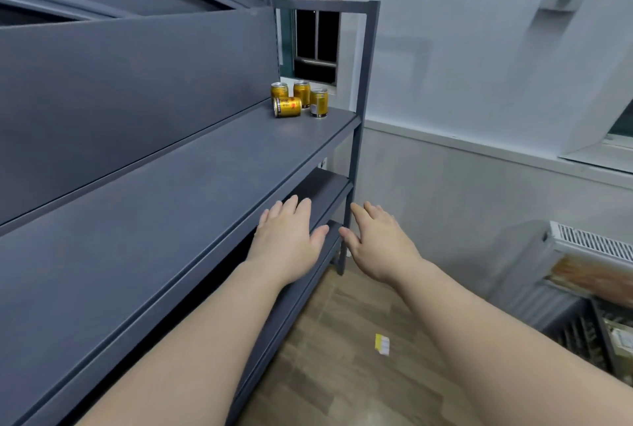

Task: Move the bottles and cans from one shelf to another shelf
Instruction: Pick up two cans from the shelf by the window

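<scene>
Several small gold cans stand at the far right end of a dark grey shelf [212,165]; three are upright [319,102] and one lies on its side [287,107] in front of them. My left hand [286,237] is stretched forward with straight fingers, low in front of the shelf's edge, holding nothing. Beside it my right hand [376,242] is also flat and empty, over the shelf unit's right corner post. Both hands are well short of the cans.
Lower shelves [318,186] sit under the can shelf, and a sloped grey panel [137,83] rises behind it. The frame's upright post [363,93] ends the unit at right. A radiator-like unit [589,247] stands at right; a yellow-white scrap [382,344] lies on the wood floor.
</scene>
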